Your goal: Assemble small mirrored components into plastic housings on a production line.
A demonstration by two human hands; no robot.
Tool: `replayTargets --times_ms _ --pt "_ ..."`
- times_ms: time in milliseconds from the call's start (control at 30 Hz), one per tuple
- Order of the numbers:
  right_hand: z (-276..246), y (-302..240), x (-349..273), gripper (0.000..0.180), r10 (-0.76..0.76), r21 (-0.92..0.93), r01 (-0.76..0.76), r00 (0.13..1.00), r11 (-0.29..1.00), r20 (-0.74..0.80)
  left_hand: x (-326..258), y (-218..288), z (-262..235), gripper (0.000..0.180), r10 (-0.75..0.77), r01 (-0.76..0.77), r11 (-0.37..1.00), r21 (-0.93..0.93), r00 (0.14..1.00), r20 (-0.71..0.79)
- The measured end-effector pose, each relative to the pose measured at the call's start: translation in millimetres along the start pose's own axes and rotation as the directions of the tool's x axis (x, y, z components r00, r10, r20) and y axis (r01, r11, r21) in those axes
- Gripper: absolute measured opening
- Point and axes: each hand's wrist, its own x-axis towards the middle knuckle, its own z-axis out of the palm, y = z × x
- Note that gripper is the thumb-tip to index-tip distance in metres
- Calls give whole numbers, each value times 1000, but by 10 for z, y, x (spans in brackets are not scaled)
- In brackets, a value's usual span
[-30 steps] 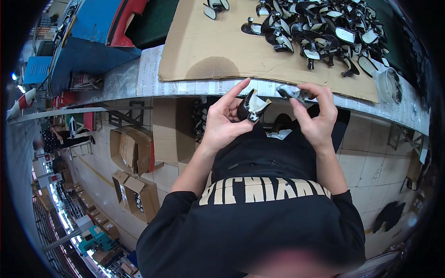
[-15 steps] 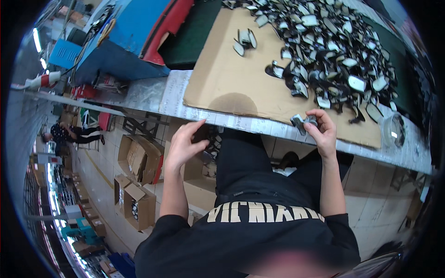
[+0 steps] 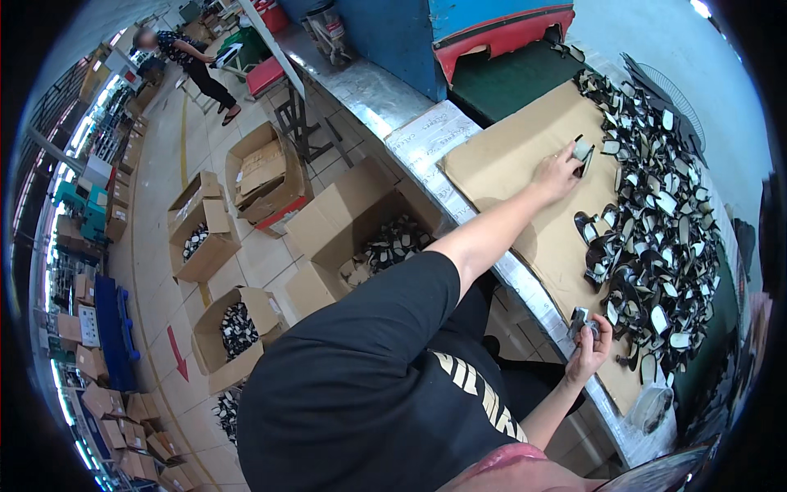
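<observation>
Head view looks down on a person at a long workbench [image 3: 373, 90], with a brown cardboard sheet [image 3: 512, 156] spread over it. The left hand [image 3: 557, 174] reaches far out across the sheet, its fingers closed lightly on a small black-and-pale strap piece [image 3: 584, 152] that lies apart from the rest, though whether it is lifted or only pressed down is hard to tell. The right hand [image 3: 589, 348] stays near the bench edge with its fingers curled around a small grey metal tool [image 3: 580, 320]. A dense heap of black and white strap pieces [image 3: 656, 221] covers the right side of the sheet. With the arm stretched this far, the pinch looks shallow, so the piece could slip from the fingertips, or the forearm could drag neighbouring pieces off the sheet toward the bench edge. An open carton of similar pieces [image 3: 385, 242] stands on the floor just beside the person's left side, with more open cartons [image 3: 234, 324] further out. A roll of tape [image 3: 652, 406] sits near the right hand. Another person [image 3: 193, 61] stands well apart down the aisle.
</observation>
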Motion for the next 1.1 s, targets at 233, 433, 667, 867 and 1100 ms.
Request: replayTargets --times_ms 233,433,667,867,1100 --pt "-123 81 -43 30 -1 -34 0 1000 999 -16 -167 137 -110 25 -21 13 994 112 998 67" --pt "-36 43 14 31 -5 -50 6 999 999 35 -443 39 -502 31 -62 39 980 197 992 113" --pt "-110 -20 -29 31 61 87 -65 997 994 55 -1025 546 -1119 31 -235 566 165 -808 818 525" --pt "20 -249 -121 32 106 243 -128 989 962 101 -1659 1149 -1581 31 -177 780 97 -618 625 761" --pt "465 -644 -460 35 55 83 -56 998 995 8 -1888 1475 -1575 72 -44 667 147 -731 742 669"
